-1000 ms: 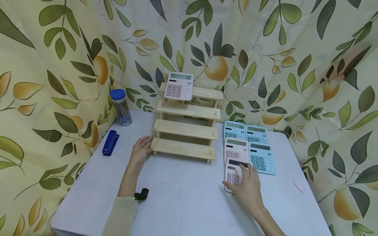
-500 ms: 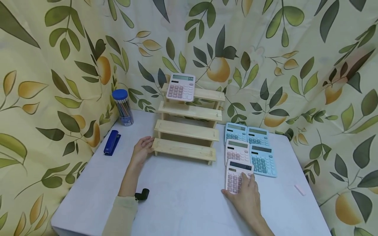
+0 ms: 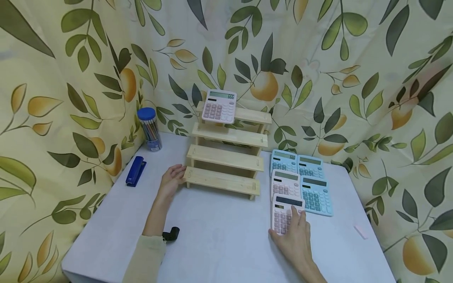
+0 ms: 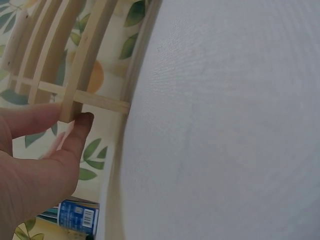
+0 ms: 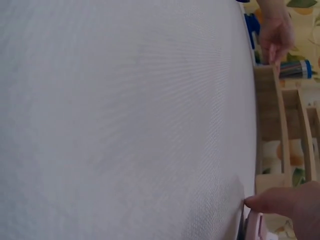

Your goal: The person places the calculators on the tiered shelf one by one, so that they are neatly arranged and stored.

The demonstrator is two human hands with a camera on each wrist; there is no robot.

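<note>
Change: since a moment ago the right hand [image 3: 295,237] has stayed on the near pink calculator [image 3: 285,213], sliding slightly toward the person; the left hand [image 3: 171,180] has not moved.
Right grip: fingers lie relaxed over the keys, thumb at the calculator's left edge.
Left grip: straight fingers touch the left end of the wooden stepped shelf [image 3: 226,157], holding nothing.
Around: just beyond the right grip, another pink calculator [image 3: 285,183] and three blue calculators [image 3: 316,192]; a pink calculator on the top step [image 3: 219,106].
Left of the left grip: blue stapler [image 3: 136,171], pencil tub [image 3: 150,129].
Surface: white counter [image 3: 219,239], leaf-print curtain [image 3: 354,78] behind.
</note>
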